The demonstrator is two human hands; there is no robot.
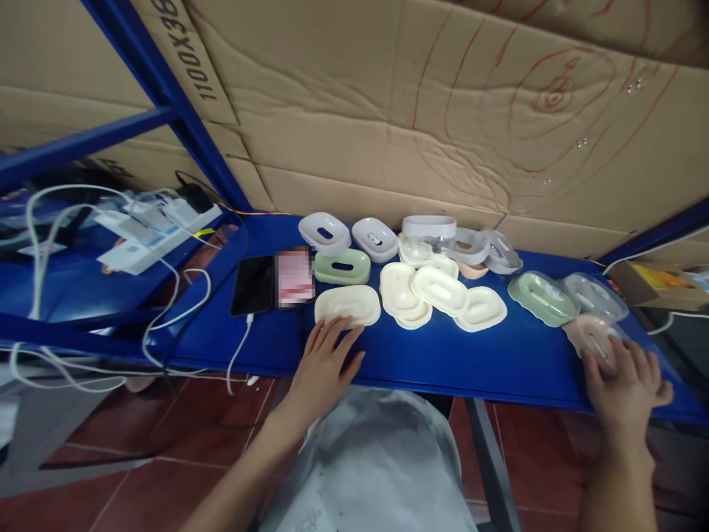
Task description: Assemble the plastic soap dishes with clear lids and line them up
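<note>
On the left, my left hand [331,356] rests its outstretched fingertips on the near edge of a cream oval soap-dish tray [348,301]. At the far right, my right hand [628,377] has its thumb and fingers around a pink soap dish [592,334], covering its near side. Behind that dish are a green soap dish [540,297] and a pale grey one [595,295], both apparently under clear plastic. Several cream trays [442,288] lie overlapped mid-table. A green dish [342,266] with a dark slot sits behind the tray at my left hand.
Grey dishes [325,231] line the back of the blue table [421,362]. At left lie a black phone [252,284] on a white cable and a blurred pink item [295,277]. A power strip [160,236] with loose cables is farther left. Cardboard [343,111] walls the back.
</note>
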